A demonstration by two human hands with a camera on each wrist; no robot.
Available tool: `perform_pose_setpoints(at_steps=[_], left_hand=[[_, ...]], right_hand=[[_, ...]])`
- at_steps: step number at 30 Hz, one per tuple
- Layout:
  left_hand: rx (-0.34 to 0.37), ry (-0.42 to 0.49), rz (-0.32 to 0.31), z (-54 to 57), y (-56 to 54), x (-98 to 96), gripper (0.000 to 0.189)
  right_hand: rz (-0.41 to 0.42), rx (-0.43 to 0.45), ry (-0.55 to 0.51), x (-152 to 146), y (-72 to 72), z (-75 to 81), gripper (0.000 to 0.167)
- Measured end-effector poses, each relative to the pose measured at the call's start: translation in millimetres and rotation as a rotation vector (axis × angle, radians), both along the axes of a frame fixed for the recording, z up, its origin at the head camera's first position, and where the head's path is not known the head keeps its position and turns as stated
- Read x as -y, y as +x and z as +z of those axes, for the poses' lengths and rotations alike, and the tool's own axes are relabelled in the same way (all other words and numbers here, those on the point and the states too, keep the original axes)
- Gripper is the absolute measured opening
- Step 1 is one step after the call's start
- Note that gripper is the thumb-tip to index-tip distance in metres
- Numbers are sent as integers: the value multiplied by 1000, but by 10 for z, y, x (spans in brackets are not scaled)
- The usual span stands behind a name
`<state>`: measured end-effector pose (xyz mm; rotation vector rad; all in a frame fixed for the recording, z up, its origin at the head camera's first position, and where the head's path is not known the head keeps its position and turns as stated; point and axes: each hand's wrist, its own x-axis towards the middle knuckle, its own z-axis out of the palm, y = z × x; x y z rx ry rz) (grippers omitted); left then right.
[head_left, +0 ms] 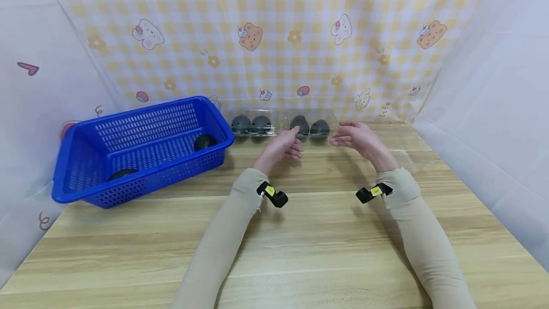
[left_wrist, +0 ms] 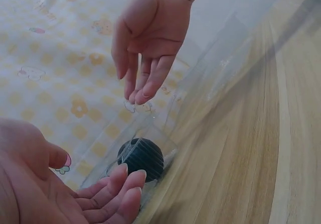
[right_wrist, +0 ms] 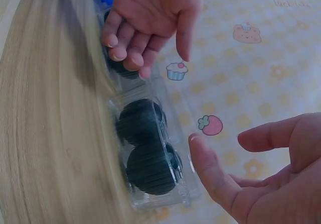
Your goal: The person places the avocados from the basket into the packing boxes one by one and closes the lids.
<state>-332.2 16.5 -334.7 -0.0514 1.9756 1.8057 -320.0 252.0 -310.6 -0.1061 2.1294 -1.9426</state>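
To the right of the blue basket [head_left: 158, 173], the clear box [head_left: 310, 116] farther from it sits with two dark balls [head_left: 320, 128] inside; I would press its sides softly and keep it flat, so the balls don't roll; the left hand [head_left: 284, 146], nearer the basket, and the right hand [head_left: 358, 138], farther from it, turn inward, fingers loose, thumbs apart, pinching nothing; I can't tell if they touch the box.

"What's the table [head_left: 317, 242] like?"
"Pale, with streaky wood grain."
"And what's sitting on it?"
"A blue basket [head_left: 165, 175] at the left; then, near the back, a clear box [head_left: 252, 134] and a second box [head_left: 310, 120] beside it."
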Motion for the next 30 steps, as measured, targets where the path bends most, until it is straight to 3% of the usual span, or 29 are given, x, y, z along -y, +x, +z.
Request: perform_pose_setpoints(at_steps=[16, 23, 30], left_hand=[[-82, -74, -135, 109, 77, -195, 61], [-141, -41, -176, 112, 101, -326, 58], [-187, -23, -167, 96, 130, -468, 52]], right_hand=[[-13, -151, 174, -238, 143, 288, 53], [-62, -192, 208, -457, 116, 352, 39], [-127, -312, 400, -601, 95, 345, 43]])
